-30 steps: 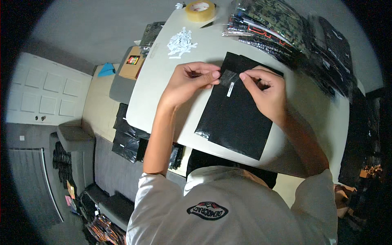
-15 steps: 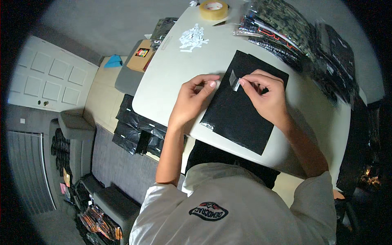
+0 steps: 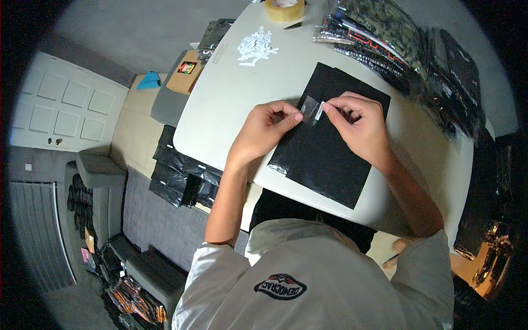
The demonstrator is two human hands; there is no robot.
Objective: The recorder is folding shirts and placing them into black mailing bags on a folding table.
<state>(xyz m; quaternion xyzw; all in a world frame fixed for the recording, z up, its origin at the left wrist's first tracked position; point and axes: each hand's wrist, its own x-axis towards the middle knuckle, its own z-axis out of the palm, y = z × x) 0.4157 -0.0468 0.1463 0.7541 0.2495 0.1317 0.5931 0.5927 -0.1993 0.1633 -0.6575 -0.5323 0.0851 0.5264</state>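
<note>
Over a flat black sheet-like item [image 3: 330, 165] on the white table [image 3: 231, 104], a short piece of clear tape [image 3: 310, 111] is stretched between my hands. My left hand [image 3: 267, 126] pinches the tape's left edge between thumb and index finger. My right hand [image 3: 360, 124] pinches its other side, where a small white paper slip [image 3: 319, 111] lies along the tape. The right hand's lower fingers are curled over the black item. Another glossy clear patch [image 3: 278, 168] shows at the item's lower left corner.
A pile of white paper slips [image 3: 257, 47] lies farther left, with a yellowish tape roll [image 3: 285, 9] at the far edge. Plastic-wrapped dark garments [image 3: 379, 44] are stacked at the far right. Black packages [image 3: 176, 176] and a cardboard box [image 3: 186, 71] sit beyond the left edge.
My left hand has closed its fingers on the tape's left edge. The tape, tilted before, is now spread wider between both hands, and the white slip shows more clearly.
</note>
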